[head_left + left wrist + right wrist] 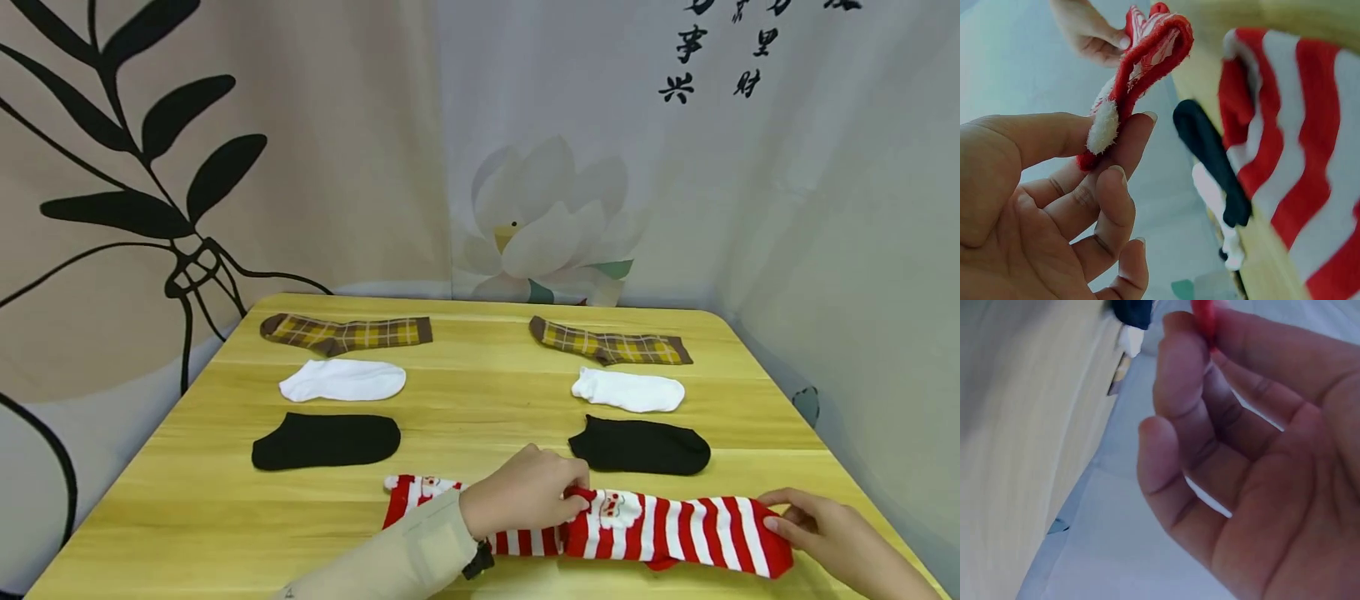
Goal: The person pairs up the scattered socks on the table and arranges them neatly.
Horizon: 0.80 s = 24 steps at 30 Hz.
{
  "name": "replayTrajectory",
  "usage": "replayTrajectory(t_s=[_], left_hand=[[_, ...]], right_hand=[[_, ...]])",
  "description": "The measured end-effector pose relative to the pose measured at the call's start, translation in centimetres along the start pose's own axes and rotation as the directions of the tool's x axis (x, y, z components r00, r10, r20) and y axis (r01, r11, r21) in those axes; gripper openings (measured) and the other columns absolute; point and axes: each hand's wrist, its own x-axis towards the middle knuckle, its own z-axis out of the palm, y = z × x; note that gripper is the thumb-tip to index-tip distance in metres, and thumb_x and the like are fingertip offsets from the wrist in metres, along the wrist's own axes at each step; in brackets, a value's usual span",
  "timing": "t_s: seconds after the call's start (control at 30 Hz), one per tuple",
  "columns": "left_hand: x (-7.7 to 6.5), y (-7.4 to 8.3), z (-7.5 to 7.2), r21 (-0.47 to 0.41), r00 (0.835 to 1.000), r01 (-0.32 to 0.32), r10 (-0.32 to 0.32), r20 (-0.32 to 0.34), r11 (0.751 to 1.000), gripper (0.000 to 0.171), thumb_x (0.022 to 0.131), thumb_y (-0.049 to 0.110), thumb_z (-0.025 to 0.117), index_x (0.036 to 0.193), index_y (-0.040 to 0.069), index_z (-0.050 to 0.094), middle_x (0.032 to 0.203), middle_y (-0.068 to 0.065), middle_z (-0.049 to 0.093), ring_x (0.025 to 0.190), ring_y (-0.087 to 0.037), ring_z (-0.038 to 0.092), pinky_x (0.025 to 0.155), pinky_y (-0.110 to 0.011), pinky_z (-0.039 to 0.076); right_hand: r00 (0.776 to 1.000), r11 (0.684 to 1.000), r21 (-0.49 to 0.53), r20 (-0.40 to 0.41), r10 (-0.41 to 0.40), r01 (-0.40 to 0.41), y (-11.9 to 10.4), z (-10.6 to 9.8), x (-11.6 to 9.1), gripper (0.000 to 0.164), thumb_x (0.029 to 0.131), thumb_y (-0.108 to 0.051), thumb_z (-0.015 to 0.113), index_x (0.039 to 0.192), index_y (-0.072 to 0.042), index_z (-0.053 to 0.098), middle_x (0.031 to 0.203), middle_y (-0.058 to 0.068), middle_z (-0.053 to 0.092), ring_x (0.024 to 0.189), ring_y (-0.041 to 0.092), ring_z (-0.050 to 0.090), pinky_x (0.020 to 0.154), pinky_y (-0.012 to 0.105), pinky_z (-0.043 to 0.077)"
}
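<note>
A red-and-white striped sock [675, 525] with a bearded face on it is stretched between my two hands at the front right. My left hand [525, 492] pinches its cuff; in the left wrist view the cuff's mouth [1154, 53] gapes above thumb and forefinger. At the opposite end, my right hand [832, 533] pinches the red toe, of which the right wrist view shows just a red bit [1205, 322]. A second striped sock [423, 492] lies on the table to the left, partly hidden by my left hand and sleeve.
Behind are two black socks [326, 440] [641, 444], two white socks [342, 380] [628, 389] and two brown-and-yellow plaid socks [348, 333] [611, 342], laid in left and right columns on the wooden table [480, 383]. A printed curtain [360, 167] hangs behind.
</note>
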Motion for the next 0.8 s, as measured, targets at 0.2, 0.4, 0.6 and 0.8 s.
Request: replayTrajectory(t_s=[0.2,0.4,0.6,0.8], left_hand=[[-1.2,-0.6,-1.6,-0.049,0.999,0.012,-0.014,-0.035,0.999,0.008,0.092,0.022,0.065,0.096,0.017,0.069,0.063,0.013,0.053,0.048,-0.002,0.036,0.051,-0.015,0.033],[-2.9,-1.2,-3.0,-0.126,0.994,0.095,-0.1,-0.035,0.988,0.004,0.092,0.023,0.066,0.092,0.019,0.067,0.067,0.014,0.054,0.05,-0.003,0.038,0.053,-0.016,0.036],[-5.3,-2.9,-3.8,-0.228,0.984,0.166,-0.175,-0.023,0.959,0.004,0.092,0.022,0.065,0.093,0.019,0.066,0.078,0.015,0.06,0.055,-0.002,0.043,0.056,-0.019,0.041],[-7.9,-4.8,-4.6,-0.353,0.973,0.215,-0.231,-0.003,0.911,0.004,0.092,0.021,0.065,0.095,0.018,0.066,0.081,0.012,0.063,0.059,-0.004,0.048,0.056,-0.022,0.043]], right_hand=[[0.999,0.998,0.037,-0.016,-0.049,0.05,-1.5,-0.4,-0.5,0.032,0.091,-0.021,0.064,0.119,-0.003,0.061,0.081,-0.003,0.061,0.067,0.0,0.049,0.061,0.019,0.047],[0.993,0.994,0.011,-0.029,-0.111,0.112,-3.4,-1.1,0.0,0.025,0.09,-0.02,0.065,0.111,-0.005,0.065,0.079,-0.005,0.061,0.065,-0.001,0.045,0.059,0.018,0.044],[0.973,0.974,0.037,-0.053,-0.223,0.225,-5.8,-0.6,0.3,0.028,0.087,-0.018,0.068,0.111,-0.005,0.064,0.075,-0.009,0.058,0.064,-0.002,0.045,0.058,0.018,0.043],[0.938,0.939,0.063,-0.098,-0.332,0.339,-8.5,-0.1,0.7,0.03,0.087,-0.018,0.068,0.115,-0.007,0.062,0.076,-0.012,0.057,0.065,-0.004,0.046,0.058,0.018,0.044]])
